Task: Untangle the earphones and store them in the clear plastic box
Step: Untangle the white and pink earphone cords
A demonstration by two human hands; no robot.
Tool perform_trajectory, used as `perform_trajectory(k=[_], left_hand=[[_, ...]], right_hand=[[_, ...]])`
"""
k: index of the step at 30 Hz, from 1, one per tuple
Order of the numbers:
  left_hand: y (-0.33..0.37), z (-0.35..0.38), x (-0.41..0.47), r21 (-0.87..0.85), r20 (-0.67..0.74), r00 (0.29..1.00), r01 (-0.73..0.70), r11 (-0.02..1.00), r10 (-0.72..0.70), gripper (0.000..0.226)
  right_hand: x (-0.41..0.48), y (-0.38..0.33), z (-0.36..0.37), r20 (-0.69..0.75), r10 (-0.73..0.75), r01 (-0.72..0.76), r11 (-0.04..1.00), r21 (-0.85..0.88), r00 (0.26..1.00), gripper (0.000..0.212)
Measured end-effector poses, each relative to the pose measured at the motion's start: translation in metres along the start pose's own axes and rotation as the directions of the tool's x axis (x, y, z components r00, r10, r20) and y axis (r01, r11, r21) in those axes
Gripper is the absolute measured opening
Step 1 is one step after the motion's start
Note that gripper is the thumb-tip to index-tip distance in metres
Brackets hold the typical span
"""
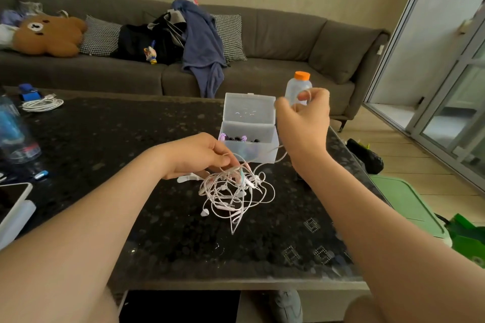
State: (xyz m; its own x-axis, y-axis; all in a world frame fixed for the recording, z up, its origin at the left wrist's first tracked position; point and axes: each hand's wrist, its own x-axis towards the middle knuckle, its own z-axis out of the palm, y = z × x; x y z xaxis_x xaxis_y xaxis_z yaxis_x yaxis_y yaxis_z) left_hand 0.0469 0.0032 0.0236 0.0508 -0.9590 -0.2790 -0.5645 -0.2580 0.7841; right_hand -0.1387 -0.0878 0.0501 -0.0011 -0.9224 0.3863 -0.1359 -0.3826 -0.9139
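Note:
A tangled bunch of white and pink earphones (233, 191) lies in the middle of the dark stone table (157, 217). My left hand (196, 155) pinches the top of the tangle. My right hand (304, 118) is raised to the right of the clear plastic box (249, 136) and holds one thin cord, which runs down past the box to the tangle. The box stands open with its lid up, and several dark and purple earphones lie inside.
A clear bottle with an orange cap (299, 86) stands behind my right hand. A coiled white cable (42, 104), a blue bottle (13, 131) and a tablet (13, 199) sit at the table's left. A grey sofa (275, 42) runs behind the table.

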Motion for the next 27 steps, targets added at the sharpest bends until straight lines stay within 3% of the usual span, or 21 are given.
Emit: perform_trajectory(k=[4,6,8,11,16,18,20,24,27], left_hand=[[0.001,0.003,0.003,0.001,-0.097,0.995,0.033,0.999,-0.033,0.033],[0.0,0.003,0.005,-0.01,-0.137,0.99,0.037,0.999,-0.038,0.035],[0.0,0.002,0.006,0.004,-0.173,0.984,0.032,0.999,-0.031,0.035],[0.0,0.001,0.006,-0.003,-0.212,0.977,0.03,1.0,-0.03,0.034],[-0.005,-0.003,0.01,-0.116,-0.294,0.956,-0.022,0.993,-0.013,0.031],[-0.005,-0.005,0.011,-0.17,-0.35,0.937,-0.06,0.984,-0.004,0.029],[-0.005,-0.007,0.01,-0.25,-0.374,0.927,-0.109,0.962,0.008,0.028],[0.002,-0.008,0.006,-0.502,-0.375,0.927,-0.222,0.836,0.021,0.034],[0.01,-0.008,-0.002,-0.558,-0.335,0.942,-0.228,0.798,0.035,0.039]], right_hand=[[-0.004,0.002,-0.001,0.211,0.019,0.045,0.955,-0.294,0.977,0.051],[-0.001,0.004,0.0,0.353,0.059,0.129,0.866,-0.484,0.934,0.062],[0.0,0.008,0.0,0.493,0.123,0.244,0.751,-0.614,0.861,0.049],[0.003,0.021,0.0,0.636,0.173,0.326,0.741,-0.587,0.752,0.021],[0.002,0.027,-0.003,0.781,0.215,0.333,0.815,-0.474,0.587,0.027],[0.003,0.03,-0.002,0.794,0.17,0.317,0.853,-0.415,0.583,0.021],[0.005,0.033,-0.001,0.766,0.143,0.302,0.861,-0.409,0.627,0.016],[0.007,0.033,0.001,0.686,0.191,0.224,0.855,-0.467,0.702,0.026],[0.004,0.034,0.004,0.634,0.235,0.111,0.883,-0.456,0.737,0.027]])
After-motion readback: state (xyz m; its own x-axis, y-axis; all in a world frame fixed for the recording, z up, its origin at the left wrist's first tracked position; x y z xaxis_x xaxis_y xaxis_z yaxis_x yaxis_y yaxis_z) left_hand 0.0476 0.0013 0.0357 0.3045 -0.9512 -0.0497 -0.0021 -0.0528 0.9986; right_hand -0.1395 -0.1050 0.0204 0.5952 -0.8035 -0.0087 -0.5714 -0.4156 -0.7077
